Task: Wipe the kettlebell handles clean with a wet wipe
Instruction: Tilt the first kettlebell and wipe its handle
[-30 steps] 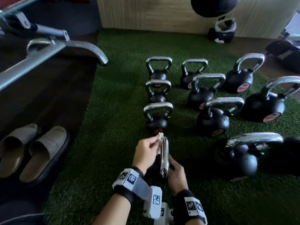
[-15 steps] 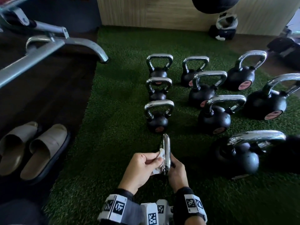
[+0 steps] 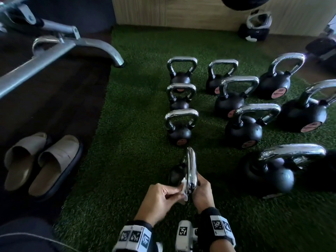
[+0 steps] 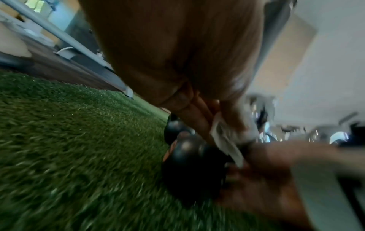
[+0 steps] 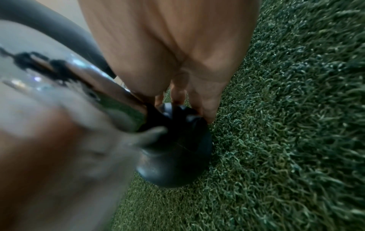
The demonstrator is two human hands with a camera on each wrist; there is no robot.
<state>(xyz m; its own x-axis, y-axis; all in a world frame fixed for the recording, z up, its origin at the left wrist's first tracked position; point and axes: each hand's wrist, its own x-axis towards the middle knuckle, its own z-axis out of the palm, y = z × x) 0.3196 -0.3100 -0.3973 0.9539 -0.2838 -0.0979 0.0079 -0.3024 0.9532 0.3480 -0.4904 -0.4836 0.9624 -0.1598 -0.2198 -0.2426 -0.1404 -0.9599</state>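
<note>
In the head view we see our left hand [image 3: 160, 200] pinching a white wet wipe [image 3: 184, 188] against the near end of a chrome handle [image 3: 191, 170]. That handle belongs to the nearest small kettlebell [image 3: 177, 174], which stands on the green turf [image 3: 127, 142] with its handle edge-on to us. Our right hand [image 3: 202, 191] cups the other side of it, fingers curled around the base of the handle. Beyond it three small kettlebells stand in a row [image 3: 180, 126], and larger ones [image 3: 243, 128] sit to the right. A pair of pale slippers [image 3: 41, 160] rests on the dark floor to the left.

From the left wrist, blurred, our grip pinches the wet wipe [image 4: 227, 140] just above the black ball [image 4: 189, 156].

From the right wrist, our fingers [image 5: 203, 103] curl down onto the black ball [image 5: 177, 148] where the chrome handle [image 5: 110, 87] joins it; the left hand [image 5: 49, 164] is a blur in front.
</note>
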